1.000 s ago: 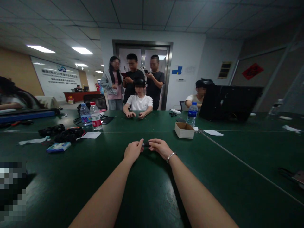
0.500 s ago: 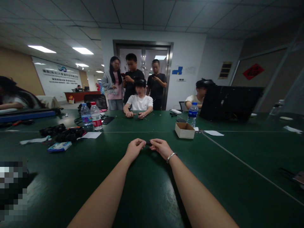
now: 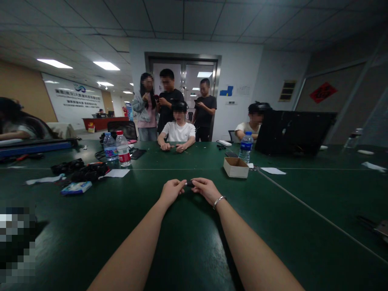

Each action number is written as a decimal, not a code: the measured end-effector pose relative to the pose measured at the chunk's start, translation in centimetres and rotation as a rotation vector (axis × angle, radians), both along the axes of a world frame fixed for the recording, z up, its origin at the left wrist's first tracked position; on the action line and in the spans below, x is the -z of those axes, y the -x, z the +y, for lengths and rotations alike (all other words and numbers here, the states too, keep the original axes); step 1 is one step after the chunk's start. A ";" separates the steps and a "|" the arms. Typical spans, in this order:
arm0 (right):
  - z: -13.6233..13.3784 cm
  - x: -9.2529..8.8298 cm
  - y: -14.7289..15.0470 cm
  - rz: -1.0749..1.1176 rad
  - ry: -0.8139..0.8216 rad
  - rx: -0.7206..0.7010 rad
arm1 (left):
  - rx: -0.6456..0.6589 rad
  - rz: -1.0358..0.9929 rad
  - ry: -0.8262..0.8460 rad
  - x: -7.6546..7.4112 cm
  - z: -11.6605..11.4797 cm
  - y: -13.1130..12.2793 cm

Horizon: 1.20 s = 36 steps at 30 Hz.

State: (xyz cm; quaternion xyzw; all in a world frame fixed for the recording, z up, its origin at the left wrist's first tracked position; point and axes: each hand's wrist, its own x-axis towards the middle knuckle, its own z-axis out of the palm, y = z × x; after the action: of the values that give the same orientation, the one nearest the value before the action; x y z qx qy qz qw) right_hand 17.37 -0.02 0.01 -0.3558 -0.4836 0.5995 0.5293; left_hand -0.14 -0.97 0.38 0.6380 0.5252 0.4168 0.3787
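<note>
Between my hands, just above the green table [image 3: 188, 226], is a small dark object [image 3: 189, 183]; it is too small for me to tell its kind. My right hand [image 3: 206, 190] pinches its right end between thumb and fingers, and a silver bracelet [image 3: 219, 201] circles that wrist. From the other side my left hand [image 3: 172, 191] is closed in a pinch at the left end, where a small light-coloured tip shows at the fingertips. Both forearms reach forward over the tabletop.
Ahead on the right stand an open cardboard box [image 3: 235, 168] and a water bottle [image 3: 245, 146]. Two bottles, one with a red cap [image 3: 122, 149], stand at left near black cables [image 3: 89, 171] and a blue-white packet [image 3: 76, 188]. A person in white [image 3: 178, 132] sits opposite.
My hands keep nearly the same pinch on the dark object. The view has shifted very slightly. Behind the table, a standing person in black has moved a little to the right.
</note>
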 end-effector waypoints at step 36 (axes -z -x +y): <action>0.1 -0.1 0.1 0.054 0.031 0.004 | 0.093 -0.150 -0.206 0.1 -0.1 -0.2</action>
State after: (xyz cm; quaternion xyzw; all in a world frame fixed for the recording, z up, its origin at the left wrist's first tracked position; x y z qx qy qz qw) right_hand 17.24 0.07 0.11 -0.3487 -0.4590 0.6152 0.5379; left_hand 0.07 -1.10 0.33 0.6644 0.4196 0.4969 0.3683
